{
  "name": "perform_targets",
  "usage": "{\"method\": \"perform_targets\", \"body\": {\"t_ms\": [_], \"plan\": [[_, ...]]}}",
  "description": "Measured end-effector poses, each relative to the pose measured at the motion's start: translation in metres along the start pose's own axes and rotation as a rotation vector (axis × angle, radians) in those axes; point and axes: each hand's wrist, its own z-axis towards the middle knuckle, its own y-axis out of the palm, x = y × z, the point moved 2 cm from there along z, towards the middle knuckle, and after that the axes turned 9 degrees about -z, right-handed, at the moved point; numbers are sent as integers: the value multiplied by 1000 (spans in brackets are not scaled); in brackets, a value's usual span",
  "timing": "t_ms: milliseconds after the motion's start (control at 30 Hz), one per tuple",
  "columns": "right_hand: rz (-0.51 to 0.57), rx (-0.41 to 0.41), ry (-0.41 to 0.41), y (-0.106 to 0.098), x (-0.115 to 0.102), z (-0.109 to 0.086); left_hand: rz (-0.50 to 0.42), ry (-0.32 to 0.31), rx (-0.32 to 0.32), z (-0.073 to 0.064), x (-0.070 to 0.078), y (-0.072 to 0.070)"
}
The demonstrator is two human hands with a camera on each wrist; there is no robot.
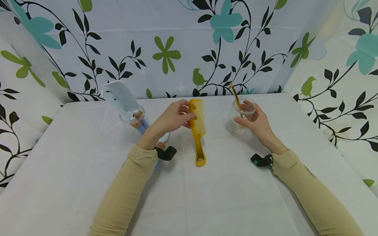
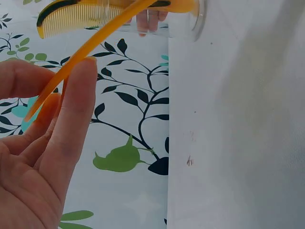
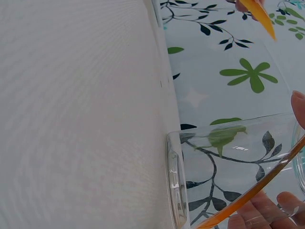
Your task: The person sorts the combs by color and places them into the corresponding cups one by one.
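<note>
Between thumb and fingers, my left hand point(image 1: 175, 115) pinches a yellow comb point(image 1: 200, 144) by its toothed end, the handle pointing down toward me. My right hand point(image 1: 259, 126) grips a clear jar point(image 1: 234, 122) around its side near the rim. Inside that jar leans a second yellow comb point(image 1: 235, 94) with a dark spine, its top sticking out above the rim. In the left wrist view the held comb point(image 2: 97, 44) appears edge-on. The right wrist view shows the jar point(image 3: 214, 160) upright, with the comb's orange handle point(image 3: 255, 193) slanting through it.
Left of my left hand, another clear jar point(image 1: 125, 120) holds pale blue-white combs point(image 1: 122, 95) with brown figures and blue handles. A similar comb point(image 1: 164, 137) lies on the white table point(image 1: 218, 196), partly behind my left wrist. Patterned cloth point(image 1: 166, 54) stands behind and at both sides.
</note>
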Motion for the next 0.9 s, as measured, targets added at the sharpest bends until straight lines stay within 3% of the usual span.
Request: {"method": "perform_targets", "body": {"t_ms": [467, 767, 900], "plan": [[-17, 2, 5, 0, -1, 0, -139, 59, 93, -4, 16, 5], [-11, 3, 15, 1, 0, 1, -251, 217, 157, -9, 24, 10], [-2, 4, 12, 1, 0, 1, -261, 254, 175, -11, 27, 12]]}}
